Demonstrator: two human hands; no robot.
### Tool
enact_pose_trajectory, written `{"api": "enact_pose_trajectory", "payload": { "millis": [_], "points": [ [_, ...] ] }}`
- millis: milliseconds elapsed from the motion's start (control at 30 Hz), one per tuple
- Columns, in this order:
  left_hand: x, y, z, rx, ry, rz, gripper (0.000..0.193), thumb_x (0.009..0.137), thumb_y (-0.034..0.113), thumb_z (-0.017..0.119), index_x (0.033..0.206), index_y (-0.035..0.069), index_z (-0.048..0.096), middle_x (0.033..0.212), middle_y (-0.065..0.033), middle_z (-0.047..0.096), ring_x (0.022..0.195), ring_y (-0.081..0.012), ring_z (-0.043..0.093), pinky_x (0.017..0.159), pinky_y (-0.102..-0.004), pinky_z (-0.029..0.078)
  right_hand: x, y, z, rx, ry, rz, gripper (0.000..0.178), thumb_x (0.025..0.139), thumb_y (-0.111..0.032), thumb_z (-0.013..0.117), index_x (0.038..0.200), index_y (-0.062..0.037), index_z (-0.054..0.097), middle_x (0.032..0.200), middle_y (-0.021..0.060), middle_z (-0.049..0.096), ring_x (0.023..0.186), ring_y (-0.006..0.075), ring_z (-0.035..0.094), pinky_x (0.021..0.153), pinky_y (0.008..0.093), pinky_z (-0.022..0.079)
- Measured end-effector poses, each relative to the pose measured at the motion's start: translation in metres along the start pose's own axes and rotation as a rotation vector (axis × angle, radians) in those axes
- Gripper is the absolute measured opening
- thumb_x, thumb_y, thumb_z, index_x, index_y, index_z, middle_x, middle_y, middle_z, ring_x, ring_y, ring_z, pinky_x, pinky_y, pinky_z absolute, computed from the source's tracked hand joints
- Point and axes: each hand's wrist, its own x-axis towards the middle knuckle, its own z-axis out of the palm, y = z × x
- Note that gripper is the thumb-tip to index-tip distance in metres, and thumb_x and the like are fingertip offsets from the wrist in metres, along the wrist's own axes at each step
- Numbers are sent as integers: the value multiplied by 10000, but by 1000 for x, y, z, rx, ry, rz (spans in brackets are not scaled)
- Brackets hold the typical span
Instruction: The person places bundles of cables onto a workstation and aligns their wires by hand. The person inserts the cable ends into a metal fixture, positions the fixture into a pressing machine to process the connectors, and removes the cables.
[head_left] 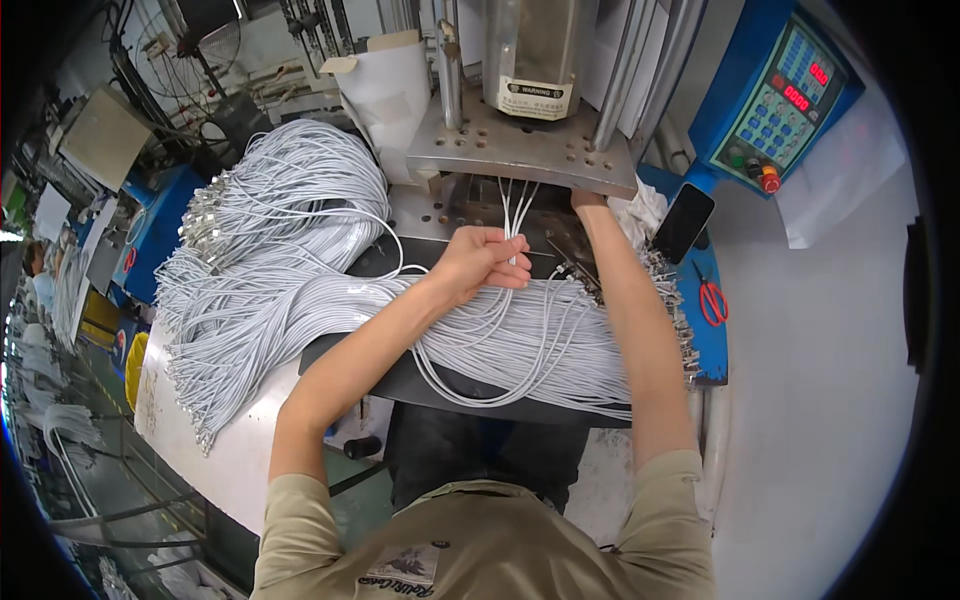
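My left hand (484, 262) is closed around a few thin white cables (513, 207) in front of the press. Their upper ends run up under the thick metal plate (520, 158), and their lower parts loop down toward my lap. Only the wrist side of my right hand (588, 198) shows, at the plate's right end; its fingers are hidden beneath the plate. Below both forearms lies a broad bundle of white cables (540, 345), with metal ends gathered at its right side.
A large pile of white cables (310, 185) with metal tips covers the left of the table. To the right are a black phone (684, 224), red-handled scissors (712, 300) and a blue control panel (778, 100) with a red knob. Steel columns (450, 80) rise from the plate.
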Motion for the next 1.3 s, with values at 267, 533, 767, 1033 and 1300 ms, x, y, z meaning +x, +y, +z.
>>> {"api": "enact_pose_trajectory", "payload": {
  "millis": [267, 533, 767, 1033, 1300],
  "points": [
    [-93, 42, -10, 61, -20, 22, 275, 1014, 231, 713, 1001, -42, 681, 832, -101, 736, 621, -139, 719, 534, -225, 584, -102, -81, 74, -1320, -27, -440, 740, 964, -653, 577, 1397, -53, 578, 1319, 235, 668, 1025, 401, 727, 914, 501, 569],
    [-160, 118, -135, 783, 915, 755, 279, 1050, 199, 602, 1031, -75, 649, 740, -150, 729, 418, -196, 641, 380, -285, 470, -133, -126, 122, -1351, -634, 138, 827, 920, -703, 601, 1335, 13, 606, 1391, 310, 584, 1036, 464, 699, 879, 508, 579],
    [-106, 107, -272, 1615, 1461, 482, 408, 1012, 301, 663, 771, -28, 658, 666, -148, 711, 587, -249, 709, 522, -402, 508, -204, -163, 67, -1336, -342, -220, 406, 965, -376, 680, 1098, -5, 581, 1103, 232, 657, 956, 464, 682, 771, 534, 557],
    [-58, 44, 1, 1130, 247, 798, 305, 858, 400, 825, 857, 95, 811, 729, -100, 717, 640, -252, 682, 615, -375, 532, -289, -182, -8, -1448, -240, -275, 277, 1002, -278, 644, 1058, -17, 570, 994, 200, 660, 847, 469, 648, 742, 544, 516],
    [-59, -51, 64, 1440, -14, 1159, 347, 805, 322, 820, 998, 44, 742, 1139, -164, 670, 1106, -370, 620, 886, -430, 521, -235, -189, -26, -804, -191, 340, 373, 1058, -389, 588, 912, -46, 604, 733, 30, 623, 588, 165, 535, 549, 319, 433]
  ]
}}
